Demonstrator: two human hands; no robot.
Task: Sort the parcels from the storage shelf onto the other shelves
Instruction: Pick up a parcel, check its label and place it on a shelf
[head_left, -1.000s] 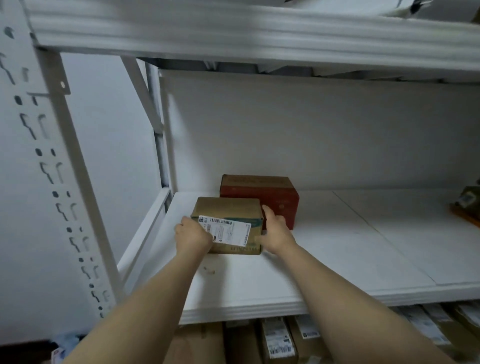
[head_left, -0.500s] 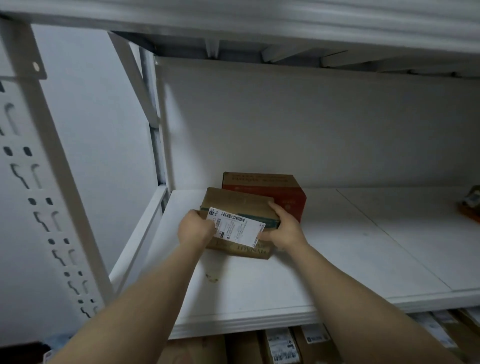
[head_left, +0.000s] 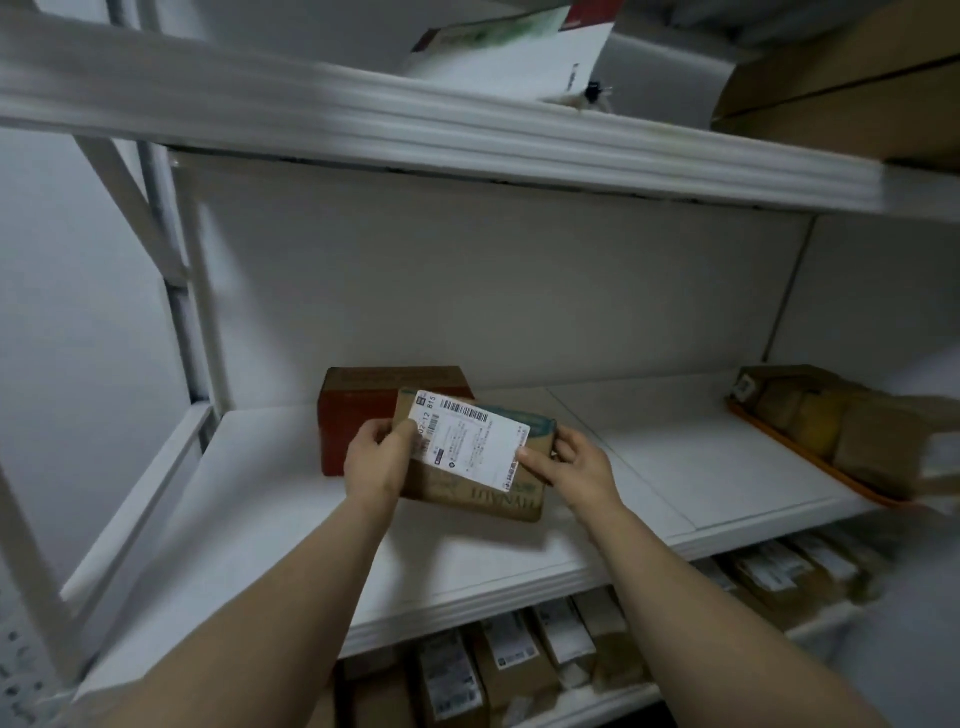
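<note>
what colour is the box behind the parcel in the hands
Red-brown box, clearest in the head view.

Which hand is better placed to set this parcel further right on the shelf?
Probably the right hand: it grips the right end of the brown parcel, nearest the bare shelf; the left hand holds the far end.

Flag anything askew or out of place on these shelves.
The brown parcel, held by the left hand and right hand, is tilted, not square with the red box behind it. On the upper shelf a white envelope sits crooked at the front edge.
</note>
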